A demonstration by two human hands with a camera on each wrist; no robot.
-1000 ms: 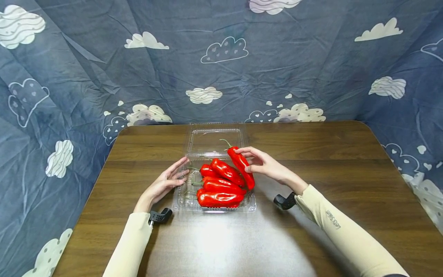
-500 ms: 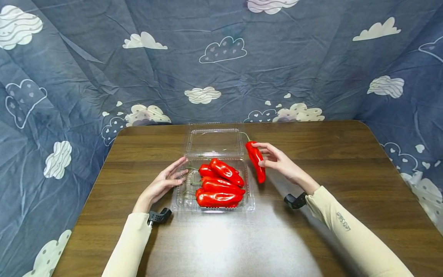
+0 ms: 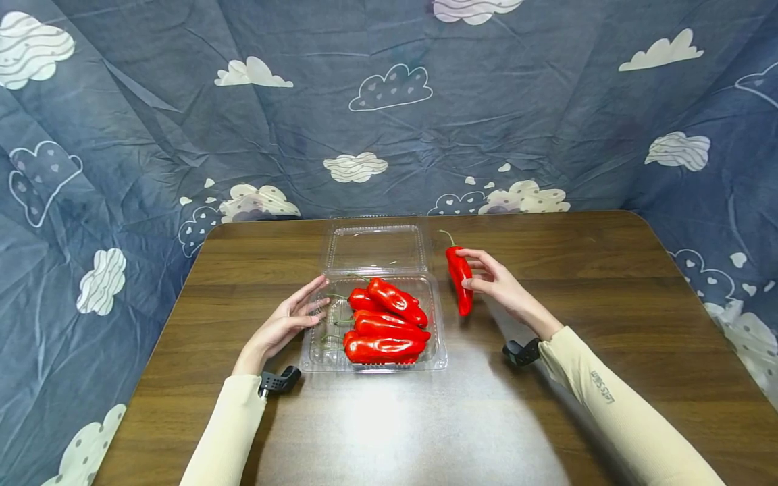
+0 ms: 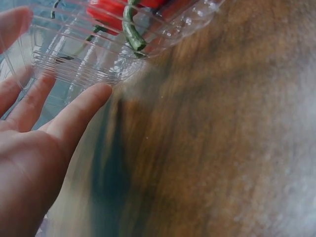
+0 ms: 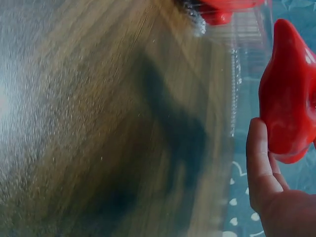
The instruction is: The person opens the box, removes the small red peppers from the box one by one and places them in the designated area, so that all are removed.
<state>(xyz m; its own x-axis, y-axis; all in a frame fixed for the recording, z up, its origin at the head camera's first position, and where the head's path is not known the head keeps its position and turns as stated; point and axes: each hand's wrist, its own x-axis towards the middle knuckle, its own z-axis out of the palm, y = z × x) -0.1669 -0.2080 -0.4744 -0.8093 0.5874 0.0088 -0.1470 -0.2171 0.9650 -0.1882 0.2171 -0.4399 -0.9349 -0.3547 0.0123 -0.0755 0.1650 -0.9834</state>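
In the head view my right hand pinches a long red pepper between thumb and fingers, just right of a clear plastic clamshell box. Its green stem points away from me. The right wrist view shows the same pepper above the tabletop, with the thumb along its side. Several more red peppers lie in the box, stems mostly to the left. My left hand touches the box's left wall with straight, spread fingers; the left wrist view shows the thumb against the plastic.
The box's lid lies folded back toward the table's far edge. Brown wooden table extends around the box on both sides and in front. A dark blue cloth with cloud prints hangs behind the table.
My right hand has carried the pepper from over the box's right side rightward, past its edge, over the table. The left hand has stayed at the box's left wall.
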